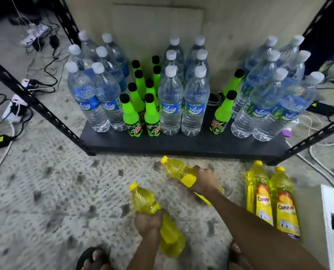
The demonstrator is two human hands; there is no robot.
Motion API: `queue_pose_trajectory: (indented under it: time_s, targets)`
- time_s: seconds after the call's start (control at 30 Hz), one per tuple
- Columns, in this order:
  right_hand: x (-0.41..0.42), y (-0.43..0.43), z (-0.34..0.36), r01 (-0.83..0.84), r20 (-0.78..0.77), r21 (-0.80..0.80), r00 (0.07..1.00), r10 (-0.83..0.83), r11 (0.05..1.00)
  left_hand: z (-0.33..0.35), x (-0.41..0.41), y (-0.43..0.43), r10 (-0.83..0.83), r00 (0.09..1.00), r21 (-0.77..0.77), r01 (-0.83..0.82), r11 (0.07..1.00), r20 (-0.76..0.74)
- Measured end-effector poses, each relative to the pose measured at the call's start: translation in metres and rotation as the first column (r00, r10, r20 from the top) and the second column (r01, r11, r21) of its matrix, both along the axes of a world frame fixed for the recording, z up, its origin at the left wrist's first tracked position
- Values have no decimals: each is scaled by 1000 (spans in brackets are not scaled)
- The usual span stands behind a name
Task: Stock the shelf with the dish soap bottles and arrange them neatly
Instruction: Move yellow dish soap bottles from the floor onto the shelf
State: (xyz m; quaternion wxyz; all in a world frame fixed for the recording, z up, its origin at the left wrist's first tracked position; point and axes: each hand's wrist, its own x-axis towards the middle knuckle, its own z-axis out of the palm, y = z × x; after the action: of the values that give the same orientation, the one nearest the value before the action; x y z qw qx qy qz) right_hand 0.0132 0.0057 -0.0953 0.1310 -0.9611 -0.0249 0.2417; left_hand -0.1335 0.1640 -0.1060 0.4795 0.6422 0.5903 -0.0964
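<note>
Both hands are loaded here! Low in the centre of the frame, the left hand (148, 223) has its fingers clenched round the waist of a yellow dish soap bottle (142, 199), which is tilted with its yellow cap pointing to the upper left. Just above and to the right, the right hand (203, 180) has its fingers wrapped round the middle of a second soap bottle (177, 168). That cap is aimed upper left too, near the front edge of the black shelf (181, 144). At the lower right, two more soap bottles (263, 199) rest side by side on the speckled floor (55, 191), touching, red-and-yellow labels facing the camera. Up on the shelf stand clusters of clear water bottles (170, 106), with green soda bottles (152, 117) packed between them. Cables and power strips (35, 36) trail across the upper left.
</note>
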Motion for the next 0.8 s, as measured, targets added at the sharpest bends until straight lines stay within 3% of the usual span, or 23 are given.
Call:
queue_pose_trajectory:
  time_s: [0.2,0.37,0.57,0.7,0.8]
  targets:
    - [-32,-24,88,77,110,143,990,-93,987,87,24,0,-69,967,85,50,995,246]
    - [-41,-50,202,128,318,320,919,-234,939,177,30,-8,-159,880,157,98,983,448]
    - [-46,-81,360,43,532,559,748,-397,828,334,55,-21,-432,647,428,177,886,628]
    - [-52,-106,466,-90,594,692,636,-493,716,458,79,-37,-525,393,517,135,845,755]
    - [-51,-123,533,-125,623,725,539,-568,677,540,105,-48,-548,277,548,84,832,789]
